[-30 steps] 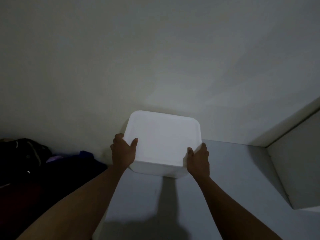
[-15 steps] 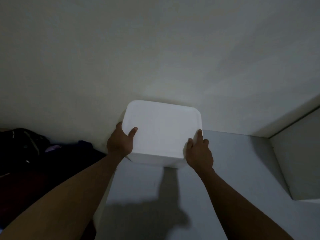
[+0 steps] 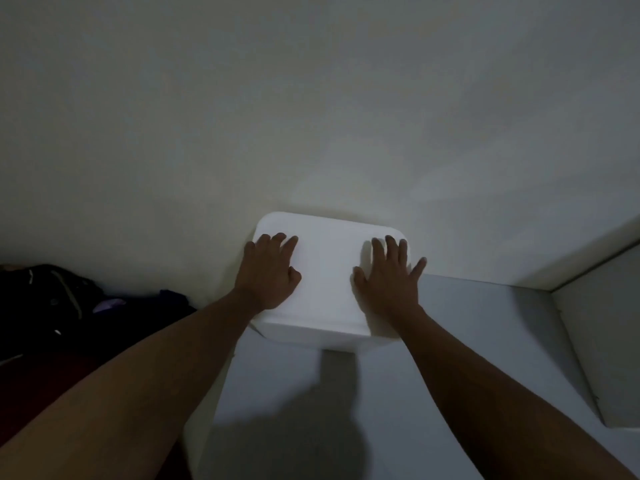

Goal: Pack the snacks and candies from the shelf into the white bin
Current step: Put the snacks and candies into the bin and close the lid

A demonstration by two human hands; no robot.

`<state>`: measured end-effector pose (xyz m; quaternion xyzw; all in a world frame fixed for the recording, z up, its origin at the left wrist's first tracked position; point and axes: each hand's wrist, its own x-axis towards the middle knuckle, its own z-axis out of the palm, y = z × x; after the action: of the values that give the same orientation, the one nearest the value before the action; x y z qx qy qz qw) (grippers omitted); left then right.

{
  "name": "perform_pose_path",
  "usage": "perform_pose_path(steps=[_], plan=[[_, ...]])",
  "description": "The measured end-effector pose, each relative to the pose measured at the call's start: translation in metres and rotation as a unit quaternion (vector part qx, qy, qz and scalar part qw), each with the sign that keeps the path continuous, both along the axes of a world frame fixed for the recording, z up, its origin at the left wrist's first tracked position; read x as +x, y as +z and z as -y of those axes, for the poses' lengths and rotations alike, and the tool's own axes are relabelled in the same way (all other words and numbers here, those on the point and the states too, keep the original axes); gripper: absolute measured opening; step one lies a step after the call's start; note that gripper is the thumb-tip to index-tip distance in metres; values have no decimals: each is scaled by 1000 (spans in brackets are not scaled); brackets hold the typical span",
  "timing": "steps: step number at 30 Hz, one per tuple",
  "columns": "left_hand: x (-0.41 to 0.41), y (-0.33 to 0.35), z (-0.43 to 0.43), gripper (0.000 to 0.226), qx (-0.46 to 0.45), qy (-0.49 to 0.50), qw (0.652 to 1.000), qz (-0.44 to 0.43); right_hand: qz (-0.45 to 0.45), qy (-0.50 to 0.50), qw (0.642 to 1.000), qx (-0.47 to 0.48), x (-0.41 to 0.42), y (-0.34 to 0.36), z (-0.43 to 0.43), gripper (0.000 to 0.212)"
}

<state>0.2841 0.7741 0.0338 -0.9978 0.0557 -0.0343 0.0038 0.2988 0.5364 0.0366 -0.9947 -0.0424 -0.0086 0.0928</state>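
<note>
At the far left a dark bag [image 3: 52,296] is lying low, well apart from the work. The left hand [image 3: 268,271] is resting flat on the left part of the bin's top, fingers fairly straight and grasping nothing. The bin [image 3: 329,282] is sitting on the pale surface [image 3: 467,341], its back against the wall [image 3: 311,98] and its left side close to that surface's left edge. Its top is showing as one closed white face; whether that is a lid or an upturned base I cannot tell. The right hand [image 3: 386,275] is lying spread and flat on the right part of the top, likewise holding nothing. Further right a side panel [image 3: 606,341] is closing off the surface.

No snacks or candies are showing, so packing is probably waiting on the bin being settled or opened. Both palms seem to be pressing down or steadying it. To do this well, the person should be pushing evenly with both hands, straight down rather than leftward, since a sideways shove could be nudging the bin over the near left edge.
</note>
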Motion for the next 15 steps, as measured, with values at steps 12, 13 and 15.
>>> perform_pose_path(steps=[12, 13, 15], plan=[[46, -18, -14, 96, -46, 25, 999, 12, 0, 62, 998, -14, 55, -14, 12, 89], [49, -17, -13, 98, -44, 28, 999, 13, -4, 62, 998, -11, 57, -14, 12, 89], [54, -13, -10, 101, -42, 34, 999, 8, -7, 64, 998, -11, 59, -13, 12, 89]])
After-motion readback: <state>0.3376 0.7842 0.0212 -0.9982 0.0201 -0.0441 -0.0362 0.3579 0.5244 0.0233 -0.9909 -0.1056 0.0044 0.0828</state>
